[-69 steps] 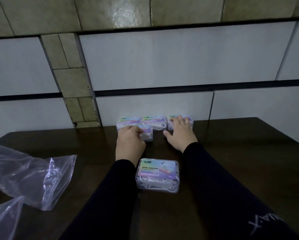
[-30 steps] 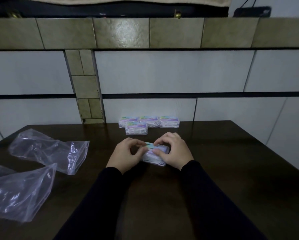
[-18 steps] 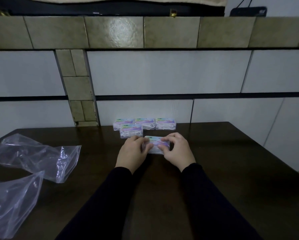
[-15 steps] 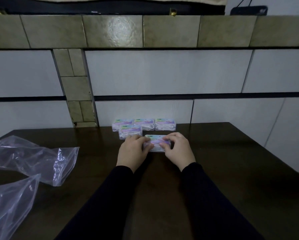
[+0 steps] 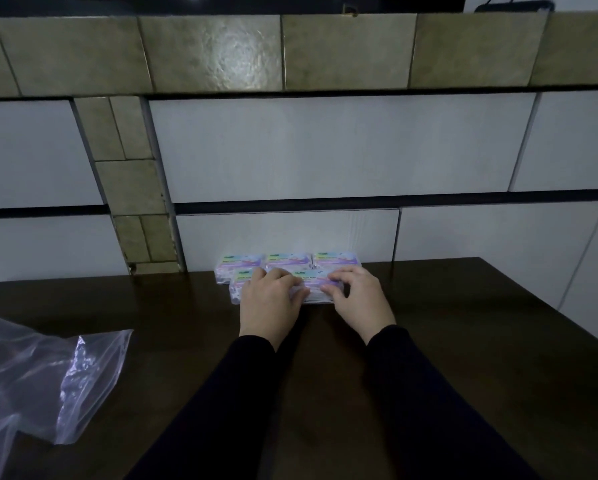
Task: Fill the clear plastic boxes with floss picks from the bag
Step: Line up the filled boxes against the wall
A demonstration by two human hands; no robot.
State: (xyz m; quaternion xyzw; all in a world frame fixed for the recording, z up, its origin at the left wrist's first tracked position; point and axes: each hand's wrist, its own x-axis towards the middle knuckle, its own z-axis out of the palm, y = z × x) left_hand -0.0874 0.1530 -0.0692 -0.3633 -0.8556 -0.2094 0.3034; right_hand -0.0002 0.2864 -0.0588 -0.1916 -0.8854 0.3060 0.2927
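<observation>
A clear plastic box of floss picks (image 5: 313, 289) with a pastel label lies on the dark table, held from both sides. My left hand (image 5: 270, 299) grips its left end and my right hand (image 5: 356, 294) pinches its right end with curled fingers. It sits beside another filled box (image 5: 238, 284), partly hidden under my left hand. Three more filled boxes (image 5: 287, 261) stand in a row against the wall behind them.
Two crumpled clear plastic bags (image 5: 51, 375) lie at the table's left. A tiled wall (image 5: 290, 161) rises right behind the boxes. The dark wooden table (image 5: 464, 341) stretches out to the right.
Both hands have slid the held box away from me across the table, up beside the front box near the wall.
</observation>
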